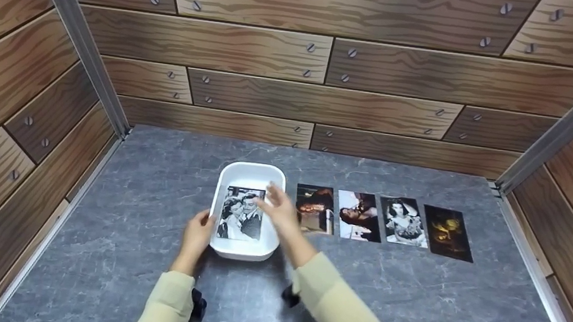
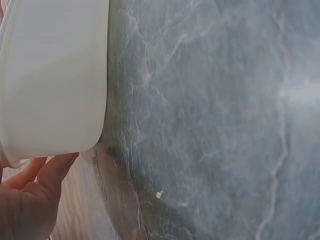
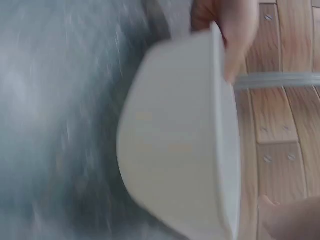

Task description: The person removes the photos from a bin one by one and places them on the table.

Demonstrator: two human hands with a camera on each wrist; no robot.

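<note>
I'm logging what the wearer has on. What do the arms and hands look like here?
Both arms wear long pale yellow-beige sleeves reaching the wrists. The left hand and right hand are bare, without gloves. A small black device sits under each wrist.

Pale cream long sleeves (image 1: 168,302), black wrist-worn camera mounts (image 1: 197,302)
</note>
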